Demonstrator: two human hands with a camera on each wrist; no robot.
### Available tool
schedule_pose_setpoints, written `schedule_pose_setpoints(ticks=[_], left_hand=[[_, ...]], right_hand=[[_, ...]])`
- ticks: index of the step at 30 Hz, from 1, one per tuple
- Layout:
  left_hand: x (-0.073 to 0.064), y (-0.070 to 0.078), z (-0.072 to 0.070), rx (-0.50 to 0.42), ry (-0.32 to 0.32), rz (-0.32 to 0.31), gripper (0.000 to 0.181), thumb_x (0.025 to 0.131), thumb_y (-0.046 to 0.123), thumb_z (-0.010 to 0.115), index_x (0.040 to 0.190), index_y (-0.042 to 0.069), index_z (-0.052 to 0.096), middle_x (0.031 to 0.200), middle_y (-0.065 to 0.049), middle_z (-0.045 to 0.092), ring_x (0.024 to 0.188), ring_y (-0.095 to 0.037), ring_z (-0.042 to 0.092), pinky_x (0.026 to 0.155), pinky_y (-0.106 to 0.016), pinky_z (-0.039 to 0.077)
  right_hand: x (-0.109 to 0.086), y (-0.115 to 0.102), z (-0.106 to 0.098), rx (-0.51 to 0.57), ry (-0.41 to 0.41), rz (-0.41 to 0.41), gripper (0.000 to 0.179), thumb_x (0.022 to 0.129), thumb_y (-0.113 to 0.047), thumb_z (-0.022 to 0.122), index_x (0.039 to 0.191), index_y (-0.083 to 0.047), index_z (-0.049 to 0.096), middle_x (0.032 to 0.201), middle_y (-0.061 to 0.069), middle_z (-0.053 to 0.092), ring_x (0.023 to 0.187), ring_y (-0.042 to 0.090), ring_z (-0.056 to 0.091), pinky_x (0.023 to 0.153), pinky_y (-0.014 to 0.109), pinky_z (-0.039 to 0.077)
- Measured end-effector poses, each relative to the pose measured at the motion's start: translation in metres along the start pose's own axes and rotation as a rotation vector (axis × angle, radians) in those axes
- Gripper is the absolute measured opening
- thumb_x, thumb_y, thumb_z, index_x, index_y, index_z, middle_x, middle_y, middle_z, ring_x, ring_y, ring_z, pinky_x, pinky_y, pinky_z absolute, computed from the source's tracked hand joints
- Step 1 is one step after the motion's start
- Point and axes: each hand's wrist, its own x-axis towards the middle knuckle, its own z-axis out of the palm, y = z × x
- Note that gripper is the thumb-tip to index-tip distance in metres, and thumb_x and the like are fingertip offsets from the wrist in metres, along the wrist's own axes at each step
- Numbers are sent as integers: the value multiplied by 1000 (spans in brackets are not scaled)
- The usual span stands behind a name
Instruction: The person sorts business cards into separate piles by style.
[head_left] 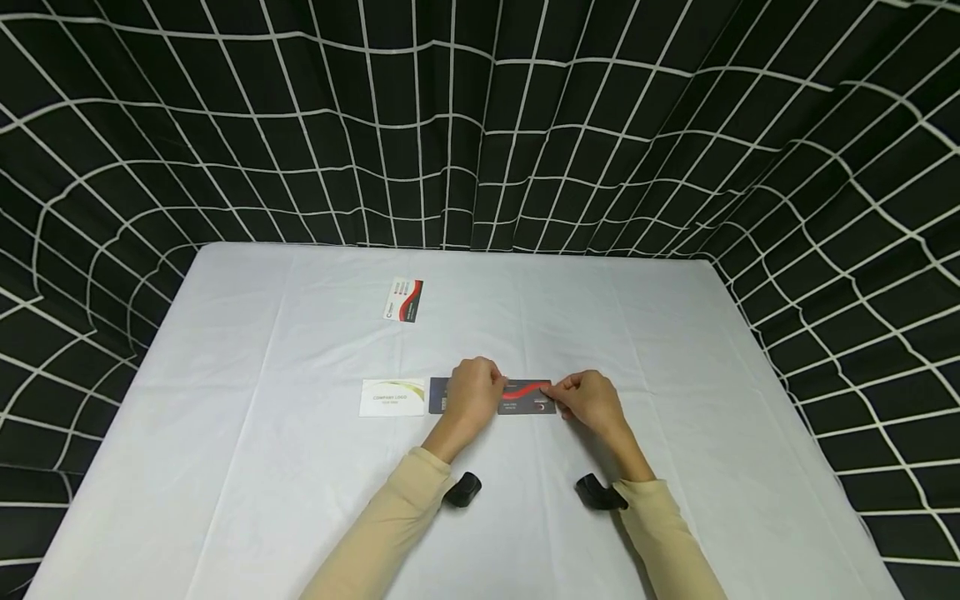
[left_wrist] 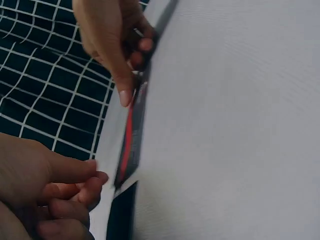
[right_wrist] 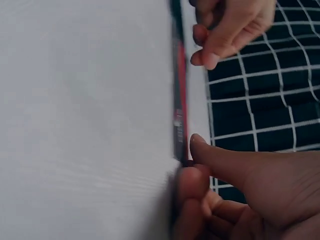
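Observation:
A dark grey business card with a red wave [head_left: 524, 398] lies on the white cloth, with my hands at its two ends. My right hand [head_left: 592, 402] pinches its right end between thumb and fingers. At the other end, my left hand [head_left: 474, 390] hovers with loosely bent fingers; a small gap shows between its fingertips [left_wrist: 101, 176] and the card in the left wrist view. Under the left hand lies a dark blue card [head_left: 437, 395], partly hidden. Left of it is a white card reading "COMPANY LOGO" [head_left: 392, 398].
Farther back lies a white, red and dark card [head_left: 403, 300], slightly turned. A white cloth [head_left: 247, 467] covers the table. Black curtains with a white grid [head_left: 450, 125] hang behind and beside it. Dark wrist devices [head_left: 462, 490] sit at both sleeve cuffs.

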Motion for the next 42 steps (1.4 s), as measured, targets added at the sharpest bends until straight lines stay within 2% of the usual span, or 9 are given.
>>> schedule_pose_setpoints(ticks=[5,9,13,16,19,26,32,37,42], left_hand=[[4,-3,-12,-23,113,-9,11,88,11,71,82,4,75,61,-1,65,48,-8,51,44,-24,39],[8,-9,-26,-149,156,-37,12,91,12,68,94,3,75,70,-3,67,44,-6,43,46,-25,37],[9,-21,-36,-360,169,-89,21,94,11,63,111,-1,69,88,-11,71,47,-16,54,47,-22,41],[9,-31,-43,-523,172,-123,29,98,10,58,122,-4,62,99,-19,70,65,-31,66,49,-20,48],[9,-38,-49,-667,178,-178,34,102,13,52,130,-6,54,108,-24,67,85,-40,68,60,-24,55],[9,-46,-76,-1102,138,-392,50,107,25,36,146,-5,31,138,-29,48,122,-42,53,97,-43,49],[12,-55,-104,-1445,168,-546,64,107,40,23,153,-2,12,150,-30,28,138,-43,35,107,-47,38],[16,-61,-111,-1607,254,-604,69,106,44,23,152,-5,5,153,-29,23,141,-41,28,110,-45,35],[16,-62,-104,-1700,285,-610,72,106,45,25,152,-6,2,154,-28,17,143,-42,24,114,-45,30]], right_hand=[[2,-5,-3,19,-32,-28,38,94,-37,65,77,-3,68,59,1,61,51,12,57,54,25,42],[4,-17,-2,-6,-2,-62,36,94,-37,65,79,-4,69,61,1,61,53,13,53,54,26,41],[8,-34,4,-16,26,-144,32,94,-34,65,84,-4,70,67,3,64,57,13,51,55,27,40],[13,-47,12,-9,36,-226,27,94,-31,66,89,-4,71,71,4,66,62,12,53,58,28,41],[18,-59,22,11,28,-295,22,94,-27,67,94,-5,72,77,4,69,66,12,55,62,29,42],[29,-90,41,-4,-20,-366,22,93,-25,69,100,-4,71,79,5,70,68,13,60,62,29,45],[53,-125,48,-46,-69,-431,27,90,-25,72,105,-3,70,85,5,69,76,17,62,70,31,48],[83,-148,59,-48,-113,-447,36,89,-26,73,115,-2,67,100,10,70,93,24,64,83,37,50],[108,-167,80,-45,-24,-427,41,89,-28,72,118,1,66,113,17,68,107,31,63,94,42,47]])
